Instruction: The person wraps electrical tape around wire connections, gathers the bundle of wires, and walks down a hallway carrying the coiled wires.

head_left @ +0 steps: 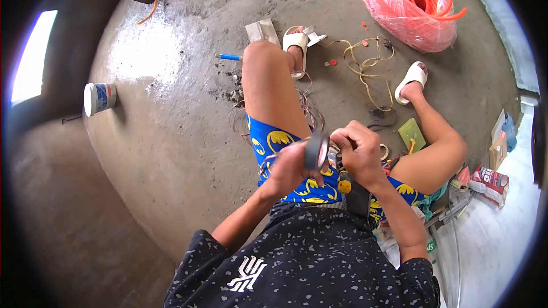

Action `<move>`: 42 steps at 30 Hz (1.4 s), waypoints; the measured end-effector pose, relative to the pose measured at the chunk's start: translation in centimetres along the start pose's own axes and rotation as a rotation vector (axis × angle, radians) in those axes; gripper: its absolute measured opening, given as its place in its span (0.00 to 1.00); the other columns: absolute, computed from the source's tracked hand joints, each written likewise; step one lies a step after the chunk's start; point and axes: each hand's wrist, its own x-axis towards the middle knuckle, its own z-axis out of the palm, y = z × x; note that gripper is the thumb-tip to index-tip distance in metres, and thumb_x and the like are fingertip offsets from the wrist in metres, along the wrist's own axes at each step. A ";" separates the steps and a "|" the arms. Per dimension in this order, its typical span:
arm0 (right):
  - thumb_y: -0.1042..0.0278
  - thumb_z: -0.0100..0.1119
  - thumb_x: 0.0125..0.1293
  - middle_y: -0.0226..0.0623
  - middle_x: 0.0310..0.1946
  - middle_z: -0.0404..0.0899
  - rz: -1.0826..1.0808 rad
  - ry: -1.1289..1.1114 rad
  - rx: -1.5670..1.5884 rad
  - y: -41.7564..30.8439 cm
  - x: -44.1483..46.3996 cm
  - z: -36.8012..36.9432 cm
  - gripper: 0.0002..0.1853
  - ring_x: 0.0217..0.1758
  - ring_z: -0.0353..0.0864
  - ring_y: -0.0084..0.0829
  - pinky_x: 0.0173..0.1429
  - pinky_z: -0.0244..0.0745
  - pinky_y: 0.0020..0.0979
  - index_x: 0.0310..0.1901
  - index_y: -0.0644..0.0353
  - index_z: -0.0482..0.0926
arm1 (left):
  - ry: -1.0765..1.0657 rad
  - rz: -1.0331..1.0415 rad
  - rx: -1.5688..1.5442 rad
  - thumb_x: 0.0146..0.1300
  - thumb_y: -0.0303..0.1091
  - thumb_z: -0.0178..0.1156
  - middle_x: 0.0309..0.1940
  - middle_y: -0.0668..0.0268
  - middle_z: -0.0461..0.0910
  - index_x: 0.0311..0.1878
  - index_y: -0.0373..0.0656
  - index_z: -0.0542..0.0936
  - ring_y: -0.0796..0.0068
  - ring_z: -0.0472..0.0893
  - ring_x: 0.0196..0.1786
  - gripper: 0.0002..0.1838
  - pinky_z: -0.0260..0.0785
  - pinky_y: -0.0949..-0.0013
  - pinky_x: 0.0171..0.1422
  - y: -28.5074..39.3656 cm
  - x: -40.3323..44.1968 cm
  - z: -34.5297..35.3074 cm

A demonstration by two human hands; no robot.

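Observation:
Above my lap, my left hand (294, 165) grips a roll of black tape (315, 152), which is blurred and shows a pale, reddish core. My right hand (361, 151) is beside the roll, its fingers curled and thumb pressed in a pinch; what it pinches, if anything, is too small to make out. Just below the hands, a tool with a yellow and black end (344, 184) hangs at my waist over blue shorts with yellow print.
A wrapped coil of red tubing (408, 5) lies at the upper right. Thin yellowish cable (362, 68) loops between my feet. A white bucket (100, 98) lies at the left. A green box (411, 135) and a red-and-white bag (489, 185) are on the right.

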 end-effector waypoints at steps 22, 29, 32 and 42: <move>0.63 0.58 0.69 0.31 0.22 0.75 0.370 -0.503 0.210 -2.5 0.9 -3.7 0.14 0.27 0.69 0.18 0.32 0.65 0.28 0.37 0.70 0.80 | 0.045 0.956 1.134 0.52 0.27 0.65 0.52 0.54 0.77 0.48 0.42 0.79 0.50 0.75 0.60 0.18 0.70 0.52 0.62 0.0 4.0 -1.4; 0.68 0.64 0.64 0.36 0.19 0.74 0.210 -0.297 0.124 -2.8 0.1 -2.7 0.09 0.21 0.68 0.20 0.27 0.62 0.29 0.32 0.67 0.83 | 0.132 1.031 1.368 0.48 0.26 0.66 0.40 0.61 0.82 0.41 0.42 0.80 0.59 0.82 0.41 0.14 0.77 0.61 0.47 -0.2 4.1 -0.9; 0.69 0.65 0.62 0.37 0.18 0.73 0.117 -0.159 0.065 -1.6 -0.4 -1.8 0.08 0.19 0.68 0.25 0.26 0.61 0.30 0.31 0.67 0.83 | 0.248 0.582 1.191 0.52 0.31 0.66 0.40 0.60 0.83 0.42 0.41 0.81 0.61 0.83 0.39 0.13 0.78 0.63 0.44 0.1 2.2 1.1; 0.65 0.57 0.69 0.35 0.21 0.76 0.242 -0.229 0.228 0.0 -0.9 -0.8 0.14 0.24 0.70 0.22 0.30 0.64 0.29 0.32 0.68 0.80 | 0.275 0.369 0.327 0.62 0.29 0.66 0.50 0.63 0.75 0.57 0.35 0.75 0.73 0.74 0.57 0.21 0.68 0.64 0.63 -4.4 0.2 -2.1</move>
